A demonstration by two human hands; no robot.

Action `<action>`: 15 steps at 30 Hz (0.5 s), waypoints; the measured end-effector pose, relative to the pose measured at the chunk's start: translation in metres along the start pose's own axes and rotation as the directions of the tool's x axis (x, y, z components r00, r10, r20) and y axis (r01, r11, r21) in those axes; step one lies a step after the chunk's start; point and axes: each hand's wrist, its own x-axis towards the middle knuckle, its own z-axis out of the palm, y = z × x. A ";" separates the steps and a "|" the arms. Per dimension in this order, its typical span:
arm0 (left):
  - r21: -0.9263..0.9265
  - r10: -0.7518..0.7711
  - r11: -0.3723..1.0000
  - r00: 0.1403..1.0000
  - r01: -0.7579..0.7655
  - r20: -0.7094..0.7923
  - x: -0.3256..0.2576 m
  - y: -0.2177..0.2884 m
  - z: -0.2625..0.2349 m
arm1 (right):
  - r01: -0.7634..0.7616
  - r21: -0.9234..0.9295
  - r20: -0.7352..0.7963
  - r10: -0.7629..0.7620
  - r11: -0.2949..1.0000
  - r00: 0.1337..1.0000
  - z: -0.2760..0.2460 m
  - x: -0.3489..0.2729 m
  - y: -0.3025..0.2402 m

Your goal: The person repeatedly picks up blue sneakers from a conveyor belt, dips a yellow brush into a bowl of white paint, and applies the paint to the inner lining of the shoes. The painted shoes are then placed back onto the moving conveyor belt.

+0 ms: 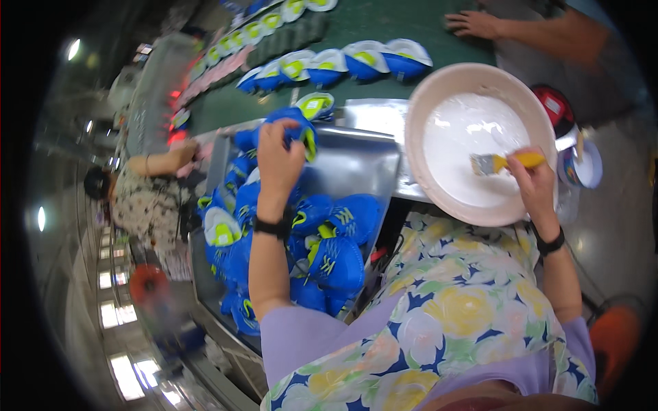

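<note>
My left hand (279,161) is closed on a blue shoe upper (308,137) with a lime-green lining, lifted at the far edge of a metal tray (360,154). Below and around that forearm, many more blue shoe uppers (336,264) lie heaped in the tray. To the right, my right hand (534,181) grips a paintbrush (524,161) by its yellow handle. Its bristles point left over the white liquid (473,133) inside a large pale basin (416,127); whether they touch the liquid, I cannot tell.
Rows of blue and white shoe uppers (329,67) stand on the green table (384,24) beyond the tray. A co-worker's hand (473,25) rests at the far right. Another person (147,202) works at the left. A small tub (586,168) stands right of the basin.
</note>
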 end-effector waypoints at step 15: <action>-0.187 0.319 0.946 0.856 -0.264 0.406 -0.034 0.008 0.086 | 0.195 -0.161 0.555 -0.075 0.967 0.829 0.038 0.036 -0.062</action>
